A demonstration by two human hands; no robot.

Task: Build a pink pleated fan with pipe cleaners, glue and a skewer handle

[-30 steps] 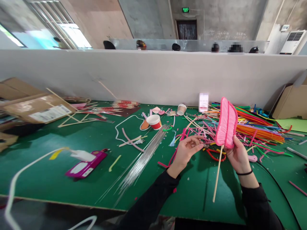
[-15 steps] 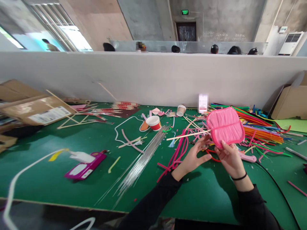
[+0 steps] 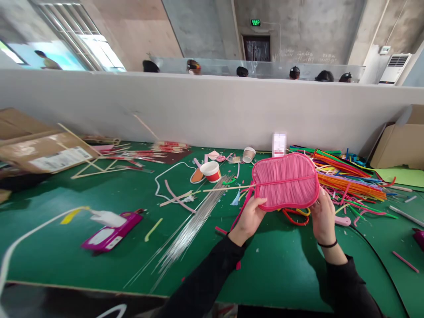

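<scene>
A pink hand fan [image 3: 286, 192] with a fuzzy pipe-cleaner rim and a centre rib is held up above the table, its face towards me. Its thin wooden stick handle [image 3: 225, 188] points left. My left hand [image 3: 250, 218] is closed on the lower left edge, thumb on the front and fingers behind. At the right edge, my right hand [image 3: 324, 216] grips the rim, with some fingers hidden behind the fan. Under and beside the fan lie red and yellow pipe-cleaner loops [image 3: 296, 217] and a pink-handled tool [image 3: 342, 221] with a black cord.
Bundled thin metal wires [image 3: 190, 234] lie left of my hands. A purple power strip [image 3: 112, 232], a paper cup [image 3: 210, 171] and wooden sticks [image 3: 99, 165] are farther left. Colourful pipe cleaners [image 3: 354, 183] pile at right. Cardboard boxes [image 3: 46, 150] and a white partition [image 3: 198, 110] border the table.
The fan has swung leftwards and now shows its full wide face. My left hand, apart from it before, has taken hold of its lower left edge; my right hand has shifted to the right edge.
</scene>
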